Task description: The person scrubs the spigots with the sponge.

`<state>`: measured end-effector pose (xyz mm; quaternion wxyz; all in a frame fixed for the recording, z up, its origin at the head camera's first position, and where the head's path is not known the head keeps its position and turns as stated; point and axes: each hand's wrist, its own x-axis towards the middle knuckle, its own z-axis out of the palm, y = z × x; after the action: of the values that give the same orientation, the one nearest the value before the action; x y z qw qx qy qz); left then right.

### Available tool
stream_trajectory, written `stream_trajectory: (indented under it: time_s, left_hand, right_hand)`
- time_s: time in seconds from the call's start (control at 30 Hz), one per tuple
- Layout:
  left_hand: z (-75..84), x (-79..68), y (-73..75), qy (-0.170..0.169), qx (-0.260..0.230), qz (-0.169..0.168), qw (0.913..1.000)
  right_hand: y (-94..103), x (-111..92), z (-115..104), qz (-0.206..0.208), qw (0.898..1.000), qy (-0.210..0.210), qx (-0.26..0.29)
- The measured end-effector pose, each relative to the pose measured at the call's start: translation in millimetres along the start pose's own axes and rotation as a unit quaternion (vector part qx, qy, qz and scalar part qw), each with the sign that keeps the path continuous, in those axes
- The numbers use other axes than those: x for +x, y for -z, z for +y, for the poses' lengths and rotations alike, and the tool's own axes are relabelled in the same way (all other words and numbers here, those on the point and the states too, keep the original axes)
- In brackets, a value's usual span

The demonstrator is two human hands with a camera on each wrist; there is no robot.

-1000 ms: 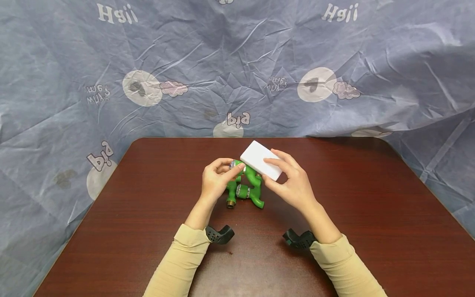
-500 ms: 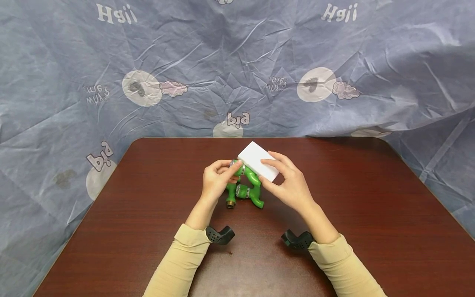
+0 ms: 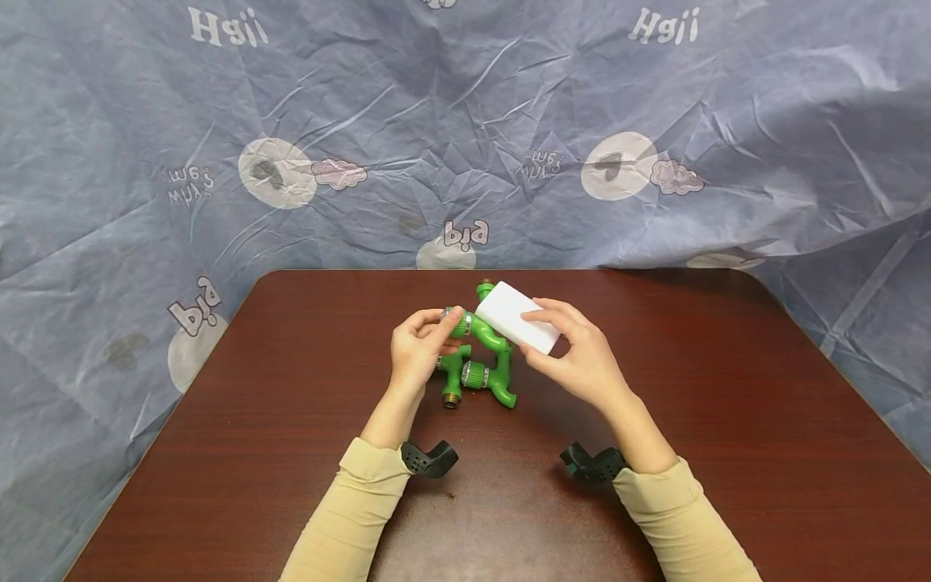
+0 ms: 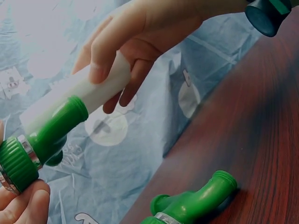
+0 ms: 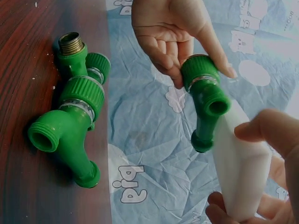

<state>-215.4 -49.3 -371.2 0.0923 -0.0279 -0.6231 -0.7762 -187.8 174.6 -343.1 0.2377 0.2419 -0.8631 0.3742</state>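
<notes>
In the head view my left hand [image 3: 416,347] pinches a green plastic tap [image 3: 486,333] by its ribbed knob, above the table. My right hand [image 3: 582,356] grips a white sponge block [image 3: 518,317] between thumb and fingers. The sponge lies along the far side of the held tap [image 5: 208,100] in the right wrist view and appears to touch it. From the left wrist view, the sponge [image 4: 105,86] is partly hidden behind the tap's spout [image 4: 63,116]. Below, two similar green taps lie on the table, one to the right [image 3: 502,380] and one to the left [image 3: 452,378].
The dark red-brown table [image 3: 691,380] spreads around both hands. A wrinkled blue-grey printed cloth [image 3: 407,121] hangs behind its far edge. Black wrist cameras, left [image 3: 431,459] and right [image 3: 592,463], sit just above the table near the cuffs.
My left hand has shifted slightly left with the tap. The sponge went a little left, then back right along the tap, and the tap's far threaded end now shows. The lying taps stayed put.
</notes>
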Motion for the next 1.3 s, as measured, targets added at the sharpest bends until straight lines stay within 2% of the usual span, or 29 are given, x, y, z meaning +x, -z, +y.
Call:
stream_trajectory:
  time_s: [0.13,0.23,0.37,0.5,0.67,0.93,1.1,1.3]
  left_hand:
    - [-0.6,-0.4,-1.0,-0.005,-0.001,-0.013,0.9999]
    - [-0.4,-0.5,-1.9,-0.005,-0.003,-0.018,0.9998]
    - [0.9,-0.2,-1.6,-0.003,-0.006,-0.006,1.0000]
    - [2.9,2.4,2.0,-0.009,-0.015,0.019,0.9997]
    - [4.5,9.2,13.3,-0.023,-0.028,0.058,0.9977]
    - [5.7,17.5,37.5,-0.032,0.002,0.113,0.9931]
    - [0.8,21.3,52.8,-0.026,0.028,0.150,0.9879]
    - [-7.8,26.3,72.5,-0.007,0.023,0.194,0.9807]
  right_hand:
    - [-3.7,-0.2,-1.9,0.019,1.000,-0.010,-0.001]
    - [-7.4,-0.9,-5.3,0.012,1.000,0.002,0.005]
    - [-9.9,-1.8,-7.6,-0.003,1.000,0.020,0.008]
    - [-8.3,-2.1,-7.1,-0.005,1.000,0.023,0.005]
    - [-4.7,-1.4,-5.0,0.006,1.000,0.019,-0.002]
    - [-3.1,-0.6,-2.8,0.014,1.000,0.016,-0.003]
    - [-2.7,-0.6,-3.4,0.016,1.000,0.014,-0.005]
    - [-2.3,-0.5,-4.0,0.017,1.000,0.013,-0.002]
